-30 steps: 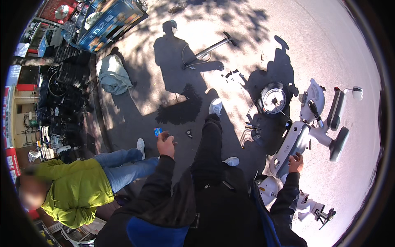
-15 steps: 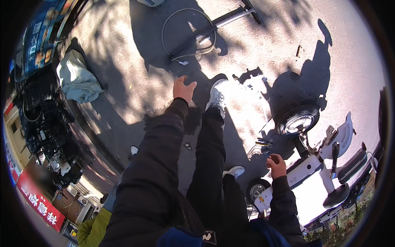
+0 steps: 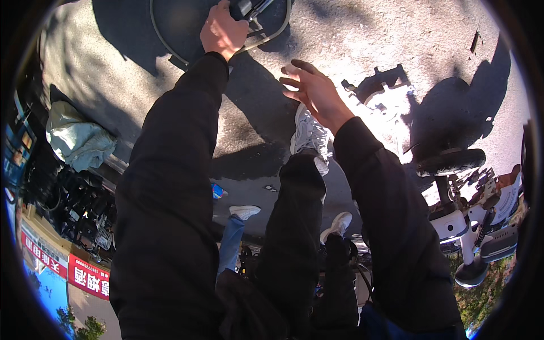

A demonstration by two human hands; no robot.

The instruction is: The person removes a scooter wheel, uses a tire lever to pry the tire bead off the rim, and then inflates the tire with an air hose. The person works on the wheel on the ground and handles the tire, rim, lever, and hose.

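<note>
A pump with a dark collar and a silver tube (image 3: 262, 8) lies on the ground at the top edge. A pale hose (image 3: 273, 37) loops around it. My left hand (image 3: 224, 29) reaches far out over the pump's lower part, its fingers curled around it; part of the grip is hidden behind the hand. My right hand (image 3: 314, 93) is in the air above my white shoe (image 3: 309, 131). Its fingers are spread, with nothing in them. Both arms are in dark sleeves.
Right of my hand, a frame-like part (image 3: 391, 99) lies in bright sun. Beyond it are a wheel (image 3: 451, 162) and a white scooter (image 3: 453, 225). A pale sack (image 3: 82, 139) sits at left. Another person's jeans leg (image 3: 231, 243) and a small blue packet (image 3: 217, 190) show below.
My left hand has gone forward to the pump and closed there. My right hand has left the scooter and tools, swinging inward and up. The view has shifted, pushing the pump to the top edge.
</note>
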